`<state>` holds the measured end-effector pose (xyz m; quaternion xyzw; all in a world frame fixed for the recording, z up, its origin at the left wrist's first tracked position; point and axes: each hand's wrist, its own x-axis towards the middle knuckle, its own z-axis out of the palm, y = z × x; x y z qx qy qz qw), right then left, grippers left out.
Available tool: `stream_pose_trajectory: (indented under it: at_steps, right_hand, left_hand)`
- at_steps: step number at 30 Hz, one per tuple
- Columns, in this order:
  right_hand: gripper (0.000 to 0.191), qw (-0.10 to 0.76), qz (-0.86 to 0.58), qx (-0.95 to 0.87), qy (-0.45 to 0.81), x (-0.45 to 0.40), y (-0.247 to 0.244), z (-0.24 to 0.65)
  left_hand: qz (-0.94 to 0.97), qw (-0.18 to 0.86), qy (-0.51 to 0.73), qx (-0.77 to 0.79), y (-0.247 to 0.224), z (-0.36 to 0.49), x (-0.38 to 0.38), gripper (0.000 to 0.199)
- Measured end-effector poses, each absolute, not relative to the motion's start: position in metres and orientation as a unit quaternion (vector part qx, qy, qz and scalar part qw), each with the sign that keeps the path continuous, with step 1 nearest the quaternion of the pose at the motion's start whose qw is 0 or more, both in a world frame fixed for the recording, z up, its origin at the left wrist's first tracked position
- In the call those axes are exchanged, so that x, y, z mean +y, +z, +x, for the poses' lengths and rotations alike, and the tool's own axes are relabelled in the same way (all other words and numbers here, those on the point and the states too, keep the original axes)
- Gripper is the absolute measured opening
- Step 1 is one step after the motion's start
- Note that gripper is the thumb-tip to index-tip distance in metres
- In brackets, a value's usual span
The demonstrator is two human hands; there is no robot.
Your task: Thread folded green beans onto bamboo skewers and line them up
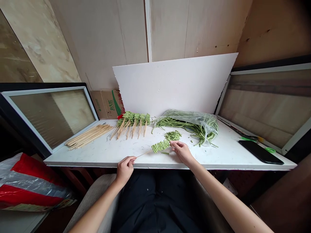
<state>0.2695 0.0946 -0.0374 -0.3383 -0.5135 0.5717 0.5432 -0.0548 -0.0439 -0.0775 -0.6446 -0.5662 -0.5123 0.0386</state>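
My left hand point(125, 167) pinches the bare lower end of a wooden skewer point(143, 154) over the table's front edge. Several short green bean pieces point(160, 146) are threaded side by side near its far end. My right hand point(181, 151) is closed at that end, fingertips at the last pieces; whether it holds a separate piece is too small to tell. Just behind lies a small pile of cut bean pieces point(173, 135). One loose piece point(165, 153) rests on the white table point(97, 157) below the threaded beans.
Bare skewers point(88, 136) lie at the left, with filled bean skewers point(136, 119) stacked beside them. Long beans in a clear bag point(191, 123) sit behind my right hand. A black phone point(260, 152) is at the right. Behind stand a cardboard box point(107, 104) and a white board point(175, 85).
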Motion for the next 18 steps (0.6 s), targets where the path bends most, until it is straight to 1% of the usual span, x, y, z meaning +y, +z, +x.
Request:
stream_pose_trajectory:
  at_steps: [5, 10, 18]
  right_hand:
    - [0.045, 0.539, -0.347, -0.536, 0.55, 0.0984, -0.0428, 0.2696]
    - [0.042, 0.526, -0.348, -0.559, 0.538, 0.0941, -0.0383, 0.2679]
    - [0.04, 0.528, -0.324, -0.548, 0.562, 0.0926, -0.0374, 0.2681]
  left_hand:
    - [-0.647, 0.043, -0.516, -0.56, -0.0774, -0.0539, -0.045, 0.029]
    - [-0.642, 0.044, -0.518, -0.563, -0.0779, -0.0534, -0.0465, 0.03]
    - [-0.639, 0.037, -0.517, -0.569, -0.0772, -0.0546, -0.0448, 0.029]
